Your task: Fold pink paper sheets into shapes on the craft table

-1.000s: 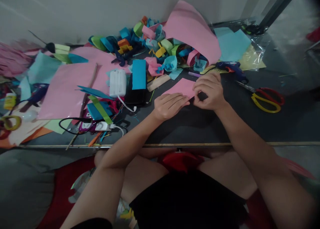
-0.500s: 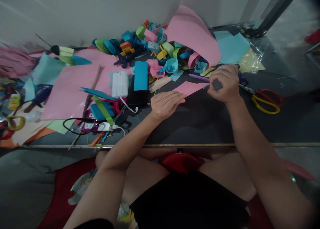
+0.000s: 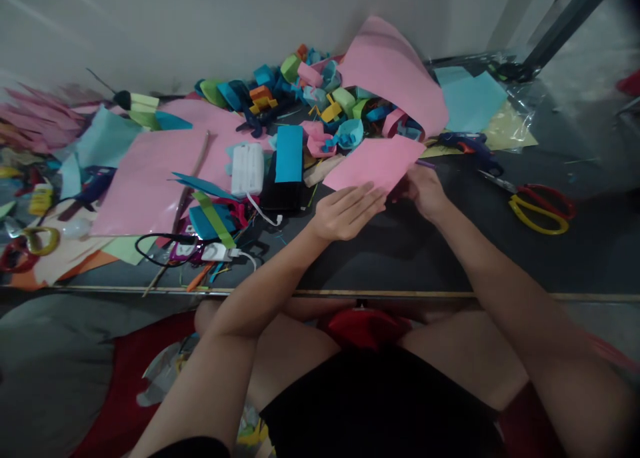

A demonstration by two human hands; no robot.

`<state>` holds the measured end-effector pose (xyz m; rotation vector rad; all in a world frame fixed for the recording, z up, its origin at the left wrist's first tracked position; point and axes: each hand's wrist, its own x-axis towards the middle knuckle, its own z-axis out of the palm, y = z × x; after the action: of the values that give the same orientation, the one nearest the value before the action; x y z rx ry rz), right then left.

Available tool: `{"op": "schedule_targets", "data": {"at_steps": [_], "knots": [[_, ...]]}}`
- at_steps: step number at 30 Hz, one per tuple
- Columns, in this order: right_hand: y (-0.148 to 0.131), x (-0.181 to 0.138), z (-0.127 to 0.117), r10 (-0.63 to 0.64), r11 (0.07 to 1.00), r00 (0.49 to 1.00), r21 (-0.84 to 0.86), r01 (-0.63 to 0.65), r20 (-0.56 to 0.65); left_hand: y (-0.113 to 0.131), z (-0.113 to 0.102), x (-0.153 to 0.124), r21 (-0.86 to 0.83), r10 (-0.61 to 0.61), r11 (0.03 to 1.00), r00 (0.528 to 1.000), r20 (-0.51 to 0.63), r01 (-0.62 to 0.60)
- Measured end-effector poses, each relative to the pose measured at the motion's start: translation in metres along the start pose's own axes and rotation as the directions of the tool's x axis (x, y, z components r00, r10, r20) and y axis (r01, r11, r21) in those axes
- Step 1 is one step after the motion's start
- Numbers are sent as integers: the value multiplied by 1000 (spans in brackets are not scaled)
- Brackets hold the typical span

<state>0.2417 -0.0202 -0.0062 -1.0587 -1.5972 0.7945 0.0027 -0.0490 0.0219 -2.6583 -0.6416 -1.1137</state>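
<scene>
A pink sheet of paper [image 3: 376,161] is raised at a tilt above the dark table between my hands. My left hand [image 3: 345,213] grips its lower left edge, the fingers lying together across the front and the thumb hidden. At the lower right edge, my right hand [image 3: 425,191] is closed with the fingertips at the paper, partly hidden and in shadow. A purple stick, perhaps a pen [image 3: 426,165], shows just above the right hand. Scissors [image 3: 543,208] with red and yellow handles lie on the table to the right.
Small folded paper pieces [image 3: 330,105] are heaped at the back beneath a large curved pink sheet [image 3: 395,71]. A blue glue gun [image 3: 470,148] lies at right. Left of my hands are a phone [image 3: 283,195], a white cabled device [image 3: 247,170] and a flat pink sheet [image 3: 145,178].
The pink paper has come up off the table and turned its broad face to view. My right hand has moved left and down toward the paper's underside; my left hand has shifted slightly right.
</scene>
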Motion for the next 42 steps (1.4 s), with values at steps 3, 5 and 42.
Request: {"op": "schedule_targets", "data": {"at_steps": [3,5,42], "knots": [[-6,-5,16,39,993,999,114,-38,-5,6,8,0,-11,90,996,996,7,-90],[-6,-5,14,58,989,998,137,-54,-22,6,10,-1,28,14,1000,994,-106,-11],[-40,-6,8,312,924,939,278,-264,-144,-31,30,7,-706,-830,395,558,0,588]]}}
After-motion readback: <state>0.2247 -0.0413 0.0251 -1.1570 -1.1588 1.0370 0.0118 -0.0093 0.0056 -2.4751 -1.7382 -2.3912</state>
